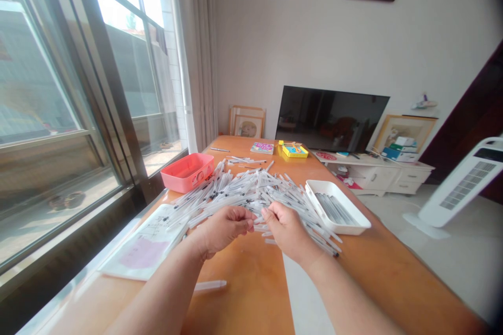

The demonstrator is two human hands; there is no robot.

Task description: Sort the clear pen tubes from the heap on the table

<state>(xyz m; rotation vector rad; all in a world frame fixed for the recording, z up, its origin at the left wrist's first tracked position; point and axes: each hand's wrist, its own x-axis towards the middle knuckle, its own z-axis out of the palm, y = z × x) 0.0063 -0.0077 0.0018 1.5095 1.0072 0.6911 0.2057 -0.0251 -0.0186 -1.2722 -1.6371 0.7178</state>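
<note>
A wide heap of pens with clear barrels [236, 186], some showing dark tips, spreads over the wooden table. At its near edge my left hand [231, 226] is closed in a pinch, thumb against fingers. Close beside it, my right hand [283, 224] pinches too. A small pale piece seems to lie between the two sets of fingertips, but I cannot tell it from the pens behind. A white tray [356, 214] holding a row of grey, slender pens stands right of the heap. One loose translucent pen part [210, 285] lies below my left wrist.
A pink plastic basket [183, 180] stands at the heap's left, above a printed paper sheet [137, 256]. Farther back on the table [243, 288] are a colourful booklet [262, 148] and a yellow box [295, 152]. A tower fan [463, 188] stands on the floor at right.
</note>
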